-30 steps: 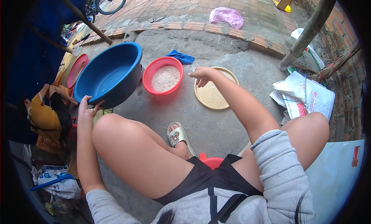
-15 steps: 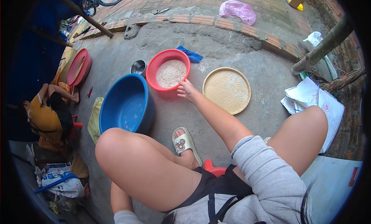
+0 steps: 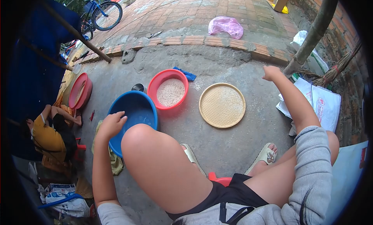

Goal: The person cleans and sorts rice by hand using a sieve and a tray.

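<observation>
My left hand (image 3: 112,125) is beside the near-left rim of a big blue plastic tub (image 3: 156,112), overlapping it in this view, with loosely bent fingers and nothing in them. My right hand (image 3: 271,73) is raised at the right, over the floor near a bamboo pole. Its fingers are curled in and no object shows in them. A red basin (image 3: 152,82) holds whitish rice-like grains (image 3: 171,92). To its right a round woven tray (image 3: 213,106) lies flat, with some pale grains scattered on it.
A metal bowl (image 3: 138,87) and a blue cloth (image 3: 185,74) lie by the basin. White sacks (image 3: 328,106) and the bamboo pole (image 3: 312,36) stand at right. A person (image 3: 48,135) in yellow sits at left near another red basin (image 3: 87,93). Beyond is a brick ledge (image 3: 194,40).
My right hand has moved from the red basin's rim up and to the right. My left hand has come into view by the blue tub. My right leg has shifted and the view has tilted up.
</observation>
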A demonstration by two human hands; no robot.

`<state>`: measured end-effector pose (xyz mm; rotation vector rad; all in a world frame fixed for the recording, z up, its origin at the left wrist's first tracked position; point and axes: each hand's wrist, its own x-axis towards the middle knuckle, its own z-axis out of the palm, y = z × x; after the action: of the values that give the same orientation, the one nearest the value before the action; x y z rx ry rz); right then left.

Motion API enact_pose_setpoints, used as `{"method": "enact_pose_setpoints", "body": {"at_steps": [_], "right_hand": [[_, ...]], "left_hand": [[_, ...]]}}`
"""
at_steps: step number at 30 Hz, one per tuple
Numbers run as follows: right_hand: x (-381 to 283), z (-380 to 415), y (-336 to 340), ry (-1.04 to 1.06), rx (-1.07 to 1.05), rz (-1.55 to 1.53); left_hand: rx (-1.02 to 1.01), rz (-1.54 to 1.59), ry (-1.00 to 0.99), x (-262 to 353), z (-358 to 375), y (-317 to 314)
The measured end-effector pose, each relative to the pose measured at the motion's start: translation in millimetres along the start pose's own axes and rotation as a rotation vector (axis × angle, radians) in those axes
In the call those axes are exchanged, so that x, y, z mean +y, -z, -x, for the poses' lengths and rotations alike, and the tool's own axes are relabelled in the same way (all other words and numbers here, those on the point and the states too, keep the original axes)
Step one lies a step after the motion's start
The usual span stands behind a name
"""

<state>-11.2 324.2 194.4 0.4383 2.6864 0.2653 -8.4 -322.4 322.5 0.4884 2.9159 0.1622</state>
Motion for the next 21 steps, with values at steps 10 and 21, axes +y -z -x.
{"method": "enact_pose_setpoints", "body": {"at_steps": [10,21], "right_hand": [[182.9,170.7,-138.7,-0.613,-0.151,0.072],[242.4,158.1,-113.2,-0.820,-0.781,-0.085]], "left_hand": [[0.131,0.181,-1.174,381.1,-57.0,64.8],[-0.294,-0.121,-1.109,417.4,-68.8,-47.6]]}}
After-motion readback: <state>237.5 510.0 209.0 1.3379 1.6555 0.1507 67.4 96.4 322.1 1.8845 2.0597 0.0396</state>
